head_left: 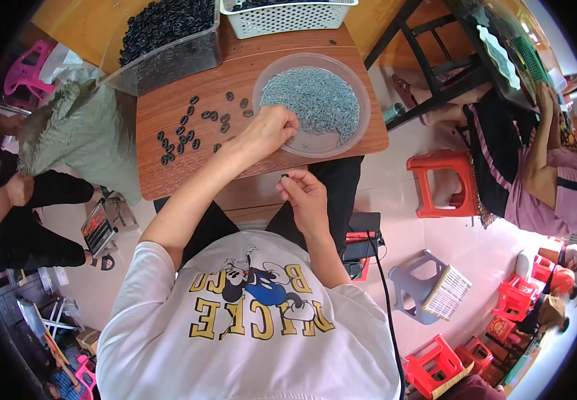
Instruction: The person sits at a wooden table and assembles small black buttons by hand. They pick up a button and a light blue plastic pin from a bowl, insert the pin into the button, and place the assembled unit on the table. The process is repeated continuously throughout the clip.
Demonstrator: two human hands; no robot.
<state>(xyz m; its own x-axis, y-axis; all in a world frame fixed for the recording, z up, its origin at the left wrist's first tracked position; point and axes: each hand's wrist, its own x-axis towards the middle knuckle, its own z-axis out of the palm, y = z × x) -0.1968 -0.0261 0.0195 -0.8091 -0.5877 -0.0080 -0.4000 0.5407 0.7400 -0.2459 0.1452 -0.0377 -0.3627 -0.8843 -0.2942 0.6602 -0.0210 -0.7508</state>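
Note:
A see-through round bowl full of small silvery metal pieces stands on the brown wooden table. My left hand reaches over the bowl's near-left rim, its fingers curled closed; whatever is in them cannot be made out. Close to my body, just off the table's front edge, my right hand pinches a small dark piece between thumb and forefinger. Several small black oval pieces lie scattered on the table left of the bowl, some partly behind my left forearm.
At the back left sits a see-through bin heaped with black oval pieces; beside it is a white perforated basket. A greenish sack leans at the left. Co-workers sit on both sides. To the right stand a red stool and a grey stool.

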